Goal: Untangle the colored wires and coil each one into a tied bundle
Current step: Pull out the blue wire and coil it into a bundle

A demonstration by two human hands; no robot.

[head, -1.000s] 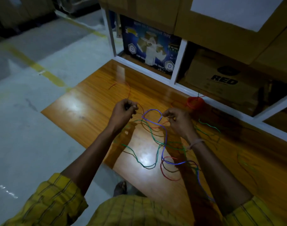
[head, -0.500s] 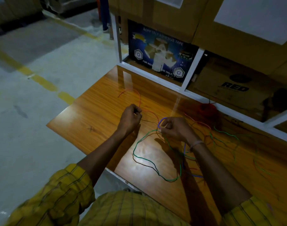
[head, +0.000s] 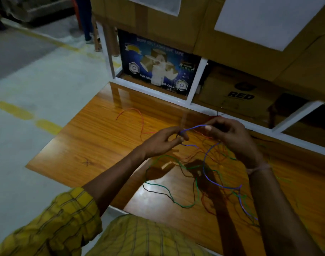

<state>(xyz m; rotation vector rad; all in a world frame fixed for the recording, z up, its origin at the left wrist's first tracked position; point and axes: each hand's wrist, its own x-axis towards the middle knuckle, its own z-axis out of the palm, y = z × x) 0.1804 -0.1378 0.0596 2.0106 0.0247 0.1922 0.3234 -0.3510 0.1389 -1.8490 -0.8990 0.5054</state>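
A blue wire (head: 206,163) stretches between my two hands above the wooden table (head: 87,145). My left hand (head: 165,141) pinches its end between thumb and fingers. My right hand (head: 230,137) pinches the same wire a short way along, and from there it hangs down in a long curve into the tangle. A green wire (head: 169,193) and a dark brown wire (head: 154,191) loop across the table below my hands. A red wire (head: 137,117) arcs over the table at the far left. Thin red strands are tangled under my right hand.
A white-framed shelf (head: 193,82) stands right behind the table, holding a blue adhesive-tape box (head: 158,65) and a cardboard box marked RED (head: 239,95). Concrete floor with yellow lines (head: 19,111) lies to the left. A person's legs (head: 86,19) stand far back.
Both hands have risen off the table and moved apart. The blue wire now runs taut between them, lifted out of the tangle. The camera has moved closer and tilted.
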